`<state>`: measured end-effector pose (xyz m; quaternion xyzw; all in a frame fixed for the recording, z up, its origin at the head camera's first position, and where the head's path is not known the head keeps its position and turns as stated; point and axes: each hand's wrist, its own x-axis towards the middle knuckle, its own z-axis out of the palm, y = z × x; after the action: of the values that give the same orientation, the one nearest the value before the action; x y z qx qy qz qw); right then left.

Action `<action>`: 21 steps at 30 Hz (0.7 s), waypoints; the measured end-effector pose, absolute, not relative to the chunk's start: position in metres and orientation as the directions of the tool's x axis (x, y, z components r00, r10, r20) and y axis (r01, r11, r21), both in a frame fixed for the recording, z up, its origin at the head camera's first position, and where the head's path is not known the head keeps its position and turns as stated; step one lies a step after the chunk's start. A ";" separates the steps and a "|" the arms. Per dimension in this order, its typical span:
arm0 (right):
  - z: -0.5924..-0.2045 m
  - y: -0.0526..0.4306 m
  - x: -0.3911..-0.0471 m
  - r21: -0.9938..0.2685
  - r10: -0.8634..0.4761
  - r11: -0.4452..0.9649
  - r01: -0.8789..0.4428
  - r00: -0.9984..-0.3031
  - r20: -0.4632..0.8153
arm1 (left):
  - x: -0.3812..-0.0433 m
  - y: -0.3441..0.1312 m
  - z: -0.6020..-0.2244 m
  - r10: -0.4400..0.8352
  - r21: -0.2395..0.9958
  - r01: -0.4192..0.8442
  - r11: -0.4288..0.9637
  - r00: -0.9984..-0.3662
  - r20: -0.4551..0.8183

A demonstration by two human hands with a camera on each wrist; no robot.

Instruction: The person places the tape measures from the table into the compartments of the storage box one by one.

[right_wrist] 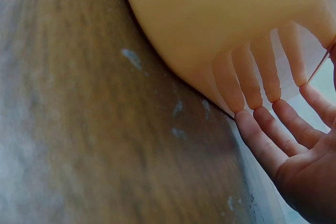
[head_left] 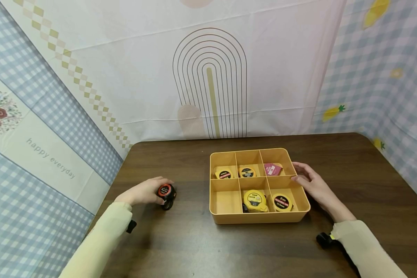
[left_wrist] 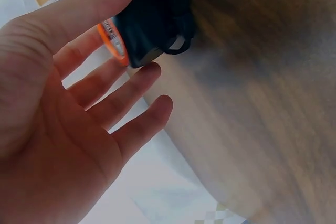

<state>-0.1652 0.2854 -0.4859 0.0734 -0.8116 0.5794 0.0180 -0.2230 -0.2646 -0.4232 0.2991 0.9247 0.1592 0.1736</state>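
Observation:
My left hand (head_left: 146, 191) grips a black tape measure (head_left: 165, 190) with a red-orange face, left of the divided box. In the left wrist view the thumb lies across the tape measure (left_wrist: 147, 22), and its dark wrist strap hangs beside it. On the other side, my right hand (head_left: 314, 186) holds the right wall of the yellow box (head_left: 260, 218), thumb over the rim. The right wrist view has its fingertips (right_wrist: 254, 124) against the outer wall. Inside the box are a large yellow tape measure (head_left: 255, 201) and a round 2m tape measure (head_left: 282, 202).
The back row holds two yellow tape measures (head_left: 224, 174) and a pink tag-like item (head_left: 273, 169). The front-left compartment (head_left: 226, 201) shows its bare floor. All stands on a brown wooden table (head_left: 194, 243), with patterned cloth (head_left: 146, 69) hanging behind.

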 end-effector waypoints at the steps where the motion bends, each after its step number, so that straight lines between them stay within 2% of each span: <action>1: -0.486 0.285 -0.165 -0.939 -0.098 0.316 -0.139 -0.989 0.113 | -0.223 -0.264 -0.425 0.611 0.398 0.501 0.768 -0.760 -0.223; 21: -0.486 0.284 -0.166 -0.939 -0.092 0.315 -0.140 -0.989 0.116 | -0.222 -0.267 -0.443 0.595 0.438 0.468 0.768 -0.774 -0.215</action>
<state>-0.1658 0.2842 -0.4859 0.0715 -0.8105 0.5809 0.0204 -0.2221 -0.2670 -0.4425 0.2878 0.9240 0.1828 0.1733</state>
